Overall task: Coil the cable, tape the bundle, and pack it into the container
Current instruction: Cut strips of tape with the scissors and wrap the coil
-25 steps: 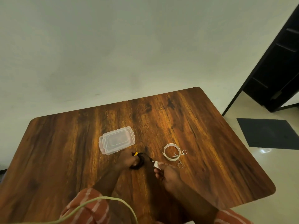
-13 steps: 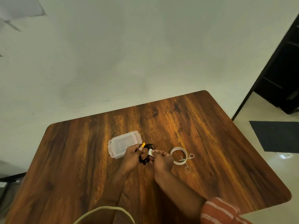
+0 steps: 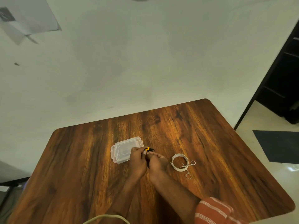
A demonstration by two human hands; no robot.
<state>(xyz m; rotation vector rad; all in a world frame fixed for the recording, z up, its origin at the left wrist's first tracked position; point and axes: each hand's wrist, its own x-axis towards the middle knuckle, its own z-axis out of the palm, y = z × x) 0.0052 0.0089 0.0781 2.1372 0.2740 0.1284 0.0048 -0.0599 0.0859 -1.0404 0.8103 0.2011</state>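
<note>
In the head view, both hands have closed together since half a second ago: then the right hand [image 3: 157, 164] held a small white piece of tape out beside the cable [image 3: 151, 149], with a gap between the thumbs, and now the two hands press against each other with that white piece no longer visible. A second ago they were further apart still, the right hand low and toward the tape roll [image 3: 179, 162]. The box [image 3: 124, 149], roll and scissors [image 3: 188, 168] lie in the same arrangement as before on the table [image 3: 80, 159]. The left hand [image 3: 137, 160] is curled snugly around the black coiled cable, whose yellow tip [image 3: 147, 149] pokes out above the fingers, with a dark loop showing just past it. The right hand's fingers are pinched in tight against the same bundle, touching the left hand's fingertips; what lies under them is hidden. The bundle sits between the two hands, just beside the near right corner of the closed clear box, whether lifted or resting on the wood cannot be told. The roll lies flat to the right of the hands, apart from them, with the scissors lying open and touching the roll, one blade reaching inside its ring. A striped sleeve [image 3: 213, 212] covers the right forearm near the lower edge.
</note>
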